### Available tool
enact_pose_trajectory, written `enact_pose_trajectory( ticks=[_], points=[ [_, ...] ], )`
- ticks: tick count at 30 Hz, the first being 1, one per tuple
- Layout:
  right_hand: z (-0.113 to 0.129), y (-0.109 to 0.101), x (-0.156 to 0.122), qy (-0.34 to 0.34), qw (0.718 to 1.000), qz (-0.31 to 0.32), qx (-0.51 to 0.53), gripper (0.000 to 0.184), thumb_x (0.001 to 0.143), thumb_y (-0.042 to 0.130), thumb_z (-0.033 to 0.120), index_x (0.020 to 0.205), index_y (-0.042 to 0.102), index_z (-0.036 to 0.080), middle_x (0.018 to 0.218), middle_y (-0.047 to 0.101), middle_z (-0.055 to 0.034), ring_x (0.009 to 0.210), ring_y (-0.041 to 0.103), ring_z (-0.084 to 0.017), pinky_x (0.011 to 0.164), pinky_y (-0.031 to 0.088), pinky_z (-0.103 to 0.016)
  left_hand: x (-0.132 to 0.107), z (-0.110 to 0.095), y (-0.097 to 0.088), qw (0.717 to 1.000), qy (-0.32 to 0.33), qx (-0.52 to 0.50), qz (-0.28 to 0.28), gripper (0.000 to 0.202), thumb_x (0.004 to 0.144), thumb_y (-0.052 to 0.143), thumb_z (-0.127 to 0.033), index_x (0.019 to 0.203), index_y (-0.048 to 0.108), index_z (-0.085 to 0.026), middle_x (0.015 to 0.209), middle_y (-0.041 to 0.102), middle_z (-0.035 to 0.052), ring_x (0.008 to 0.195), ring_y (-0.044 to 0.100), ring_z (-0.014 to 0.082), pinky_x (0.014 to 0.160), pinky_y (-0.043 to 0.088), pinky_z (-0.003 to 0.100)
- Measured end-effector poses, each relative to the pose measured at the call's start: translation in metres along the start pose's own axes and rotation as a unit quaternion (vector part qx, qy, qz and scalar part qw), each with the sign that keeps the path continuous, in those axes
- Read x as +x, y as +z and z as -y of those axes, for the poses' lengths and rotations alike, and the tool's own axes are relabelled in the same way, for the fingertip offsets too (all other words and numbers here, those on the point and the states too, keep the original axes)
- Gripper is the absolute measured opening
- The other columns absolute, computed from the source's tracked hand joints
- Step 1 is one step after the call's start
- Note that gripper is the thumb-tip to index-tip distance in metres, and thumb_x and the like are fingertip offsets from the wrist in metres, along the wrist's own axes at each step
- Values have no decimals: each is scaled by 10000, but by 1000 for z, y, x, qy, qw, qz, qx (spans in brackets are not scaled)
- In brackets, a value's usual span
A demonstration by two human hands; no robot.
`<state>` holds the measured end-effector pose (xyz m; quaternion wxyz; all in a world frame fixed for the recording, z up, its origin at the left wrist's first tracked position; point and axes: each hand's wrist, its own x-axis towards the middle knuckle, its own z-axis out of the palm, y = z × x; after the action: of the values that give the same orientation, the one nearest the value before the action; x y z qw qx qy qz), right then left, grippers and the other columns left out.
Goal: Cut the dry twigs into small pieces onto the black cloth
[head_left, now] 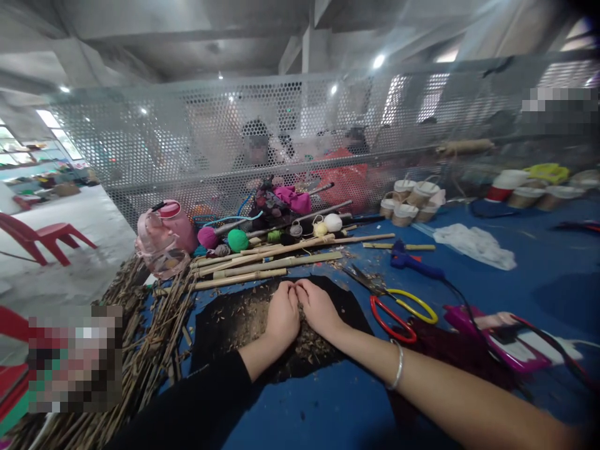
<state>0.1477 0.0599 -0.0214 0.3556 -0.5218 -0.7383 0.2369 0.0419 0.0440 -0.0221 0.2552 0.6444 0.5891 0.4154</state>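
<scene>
My left hand (pixel 283 315) and my right hand (pixel 319 307) meet over the black cloth (pixel 213 315), their curled fingers together at the tips. Both hands look closed, but what lies inside them is hidden. Brown crumbled plant bits (pixel 312 350) are heaped beneath and between my palms, and finer tan bits (pixel 250 322) spread to the left. Right of the cloth lie scissors (pixel 407 307) with one red and one yellow handle, their blades apart. My right wrist wears a silver bangle (pixel 398 365).
Dry stalks (pixel 150 331) are bundled at left. Bamboo sticks (pixel 276 265) and yarn balls (pixel 238 240) lie behind the cloth. A blue glue gun (pixel 415 261) and a magenta power strip (pixel 510 353) are at right. A perforated metal screen (pixel 197 137) stands behind, people beyond it.
</scene>
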Motion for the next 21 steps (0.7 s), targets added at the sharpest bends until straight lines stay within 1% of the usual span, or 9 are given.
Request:
enact_pose_trajectory(
  ticks=[2, 5, 9, 12, 15, 16, 18, 21],
  points=[
    [-1, 1, 7, -2, 1000, 7, -12, 223, 876, 358, 223, 962, 557, 172, 834, 644, -77, 784, 587, -195, 711, 405, -294, 3, 2, 0, 1000, -3, -6, -5, 257, 898, 296, -270, 950, 528, -173, 873, 626, 78, 805, 575, 179, 741, 426, 297],
    [-4, 1, 15, -1, 1000, 23, -19, 207, 867, 373, 198, 1006, 527, 185, 786, 643, -54, 727, 589, -175, 660, 380, -262, 8, 4, 1, 1000, -16, -20, 1, 245, 899, 301, -274, 974, 515, -182, 881, 627, 74, 794, 577, 175, 729, 418, 289],
    [-5, 2, 20, 16, 997, 36, -61, 223, 884, 328, 201, 1033, 493, 189, 782, 650, -54, 708, 594, -174, 608, 339, -252, 13, 4, 3, 999, -36, -19, -2, 236, 899, 298, -276, 1001, 495, -196, 909, 633, 74, 795, 583, 177, 714, 409, 284],
    [-3, 2, 22, 35, 991, 42, -121, 231, 898, 287, 216, 1010, 488, 193, 759, 651, -51, 673, 587, -175, 572, 294, -257, 16, 3, 2, 998, -56, 19, 15, 245, 904, 276, -300, 940, 499, -205, 835, 638, 69, 732, 582, 181, 666, 398, 281],
    [-3, 2, 24, 41, 985, 59, -159, 217, 888, 297, 211, 963, 500, 201, 740, 648, -47, 651, 576, -174, 560, 259, -266, 19, 3, 0, 994, -70, 71, 40, 250, 900, 282, -326, 900, 506, -215, 773, 642, 68, 694, 586, 194, 643, 387, 286],
    [-3, 2, 24, 43, 984, 63, -160, 213, 882, 302, 205, 953, 503, 202, 733, 645, -47, 648, 574, -177, 561, 257, -269, 19, 4, 0, 993, -72, 85, 44, 250, 899, 285, -330, 907, 507, -216, 767, 644, 70, 693, 590, 200, 642, 387, 289],
    [-4, 3, 25, 51, 988, 61, -129, 216, 875, 306, 198, 955, 506, 205, 740, 640, -51, 664, 575, -188, 575, 274, -273, 20, 5, 0, 991, -71, 101, 45, 265, 900, 273, -332, 925, 511, -218, 766, 647, 76, 703, 598, 211, 649, 394, 299],
    [-8, 1, 29, 59, 995, 59, -57, 226, 887, 307, 250, 966, 513, 203, 813, 638, -69, 750, 584, -210, 633, 341, -290, 23, 5, -1, 994, -54, 81, 41, 300, 906, 253, -339, 967, 516, -208, 835, 655, 92, 771, 608, 218, 712, 417, 320]
  ],
)
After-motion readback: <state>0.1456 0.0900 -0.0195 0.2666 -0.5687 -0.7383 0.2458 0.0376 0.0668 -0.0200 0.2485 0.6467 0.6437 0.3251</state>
